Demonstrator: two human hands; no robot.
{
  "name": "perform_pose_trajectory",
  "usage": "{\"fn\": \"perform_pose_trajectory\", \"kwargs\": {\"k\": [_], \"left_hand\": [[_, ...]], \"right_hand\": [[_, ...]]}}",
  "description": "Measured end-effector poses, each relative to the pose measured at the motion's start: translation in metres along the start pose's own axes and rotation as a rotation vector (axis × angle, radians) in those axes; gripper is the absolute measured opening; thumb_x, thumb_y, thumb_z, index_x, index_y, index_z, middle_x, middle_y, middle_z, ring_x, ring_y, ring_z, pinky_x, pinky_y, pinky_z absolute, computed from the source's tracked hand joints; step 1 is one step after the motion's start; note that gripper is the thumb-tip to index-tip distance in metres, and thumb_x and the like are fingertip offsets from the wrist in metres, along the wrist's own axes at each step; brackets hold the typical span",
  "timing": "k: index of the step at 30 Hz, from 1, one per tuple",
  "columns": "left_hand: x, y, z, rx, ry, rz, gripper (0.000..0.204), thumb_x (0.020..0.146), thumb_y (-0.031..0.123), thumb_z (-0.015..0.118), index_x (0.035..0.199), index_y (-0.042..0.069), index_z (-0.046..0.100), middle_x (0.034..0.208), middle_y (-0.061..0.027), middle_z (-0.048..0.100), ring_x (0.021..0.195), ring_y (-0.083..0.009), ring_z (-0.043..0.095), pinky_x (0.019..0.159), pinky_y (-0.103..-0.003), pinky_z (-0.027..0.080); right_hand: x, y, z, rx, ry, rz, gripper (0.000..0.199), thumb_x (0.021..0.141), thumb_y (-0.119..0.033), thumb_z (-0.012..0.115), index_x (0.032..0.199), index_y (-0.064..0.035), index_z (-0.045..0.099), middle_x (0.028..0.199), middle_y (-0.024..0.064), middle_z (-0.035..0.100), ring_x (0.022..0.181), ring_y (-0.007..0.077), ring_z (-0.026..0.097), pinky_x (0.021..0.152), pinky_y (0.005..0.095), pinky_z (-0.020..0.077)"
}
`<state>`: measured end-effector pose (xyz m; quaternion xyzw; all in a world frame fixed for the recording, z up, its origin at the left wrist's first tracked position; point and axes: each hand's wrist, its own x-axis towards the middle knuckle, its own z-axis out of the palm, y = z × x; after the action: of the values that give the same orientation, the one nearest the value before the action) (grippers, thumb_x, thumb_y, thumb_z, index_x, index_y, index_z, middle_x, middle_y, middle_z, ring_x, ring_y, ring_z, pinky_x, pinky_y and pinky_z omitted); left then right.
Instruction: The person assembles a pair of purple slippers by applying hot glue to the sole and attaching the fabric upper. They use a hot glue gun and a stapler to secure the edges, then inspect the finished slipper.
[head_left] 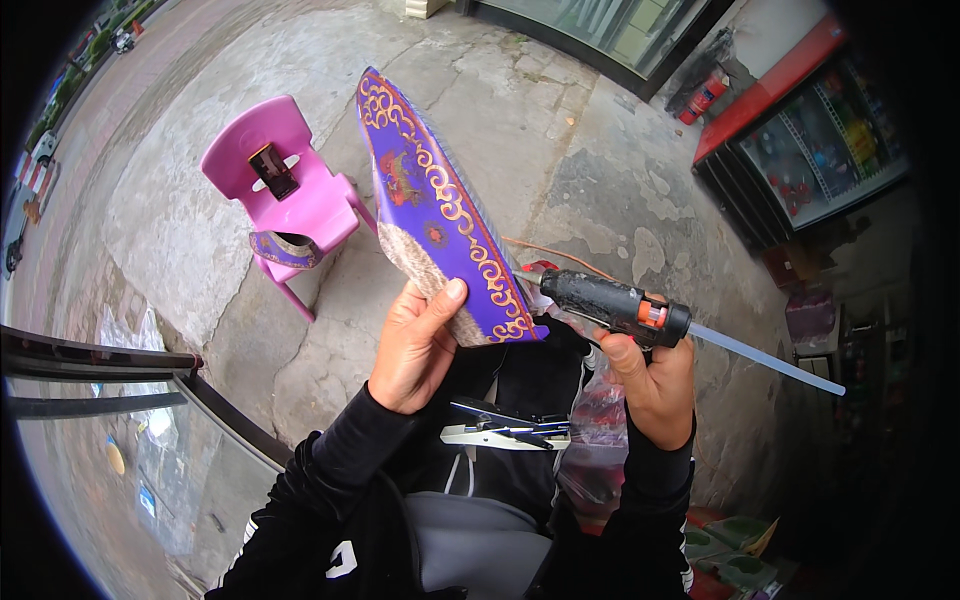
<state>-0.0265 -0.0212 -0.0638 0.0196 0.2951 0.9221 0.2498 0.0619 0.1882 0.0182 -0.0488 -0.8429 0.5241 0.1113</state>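
Material [431, 215], purple with gold scrolls, slants upward in the left hand [415, 345], pinched near its lower end. The right hand [660, 390] grasps a black glue gun [600, 302], its nozzle at the material's right edge; a pink chair [322, 195] stands beyond.

The black-sleeved left forearm [345, 450] is slanting up and inward from the lower edge, and the left hand [412, 345] is pinching firmly, its thumb lying on top and pointing up and right while the other fingers are mostly hiding underneath. The black-sleeved right forearm [652, 490] is standing nearly upright, the right hand [660, 390] gripping, its thumb pointing up and left.
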Motion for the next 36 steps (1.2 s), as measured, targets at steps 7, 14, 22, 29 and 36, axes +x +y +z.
{"fn": "perform_pose_trajectory", "kwargs": {"k": [7,14,22,29,36], "left_hand": [[0.000,-0.003,-0.006,0.019,0.040,0.003,0.038,0.101,0.018,0.061,0.136,0.005,0.051,0.128,-0.0076,0.065,0.116,-0.0182,0.064,0.104,-0.038,0.050],[-0.001,-0.003,-0.007,0.013,0.015,0.007,0.038,0.102,0.017,0.061,0.136,0.005,0.051,0.129,-0.0075,0.065,0.117,-0.0180,0.063,0.105,-0.038,0.049],[0.000,-0.004,-0.008,0.006,0.046,0.013,0.037,0.102,0.018,0.061,0.136,0.005,0.050,0.128,-0.0077,0.065,0.116,-0.0189,0.064,0.104,-0.039,0.051],[0.001,-0.002,-0.012,-0.059,-0.043,0.025,0.036,0.103,0.020,0.059,0.134,0.005,0.049,0.123,-0.0083,0.066,0.113,-0.0214,0.065,0.101,-0.042,0.053],[0.002,0.000,-0.019,-0.111,-0.111,0.002,0.037,0.104,0.021,0.056,0.136,0.006,0.047,0.125,-0.0083,0.065,0.113,-0.0218,0.065,0.100,-0.044,0.054]], "right_hand": [[0.000,0.000,-0.001,-0.029,-0.009,0.023,0.033,0.091,-0.026,0.077,0.100,0.0031,0.064,0.084,0.0078,0.059,0.072,0.0192,0.056,0.067,0.0315,0.0453],[-0.001,0.000,-0.001,-0.027,-0.010,0.038,0.034,0.091,-0.027,0.077,0.101,0.0028,0.064,0.082,0.0074,0.059,0.071,0.0190,0.056,0.066,0.0314,0.0453],[-0.002,0.001,-0.002,-0.020,-0.025,0.047,0.034,0.092,-0.029,0.075,0.101,0.0024,0.064,0.079,0.0065,0.058,0.069,0.0186,0.054,0.065,0.0313,0.0444],[-0.004,0.000,-0.005,0.017,-0.072,0.074,0.034,0.092,-0.029,0.075,0.103,0.0020,0.066,0.080,0.0068,0.059,0.070,0.0190,0.055,0.065,0.0317,0.0442],[-0.006,-0.002,-0.005,0.052,-0.105,0.045,0.034,0.093,-0.029,0.074,0.106,0.0021,0.067,0.084,0.0088,0.063,0.072,0.0209,0.059,0.067,0.0319,0.0462]]}}
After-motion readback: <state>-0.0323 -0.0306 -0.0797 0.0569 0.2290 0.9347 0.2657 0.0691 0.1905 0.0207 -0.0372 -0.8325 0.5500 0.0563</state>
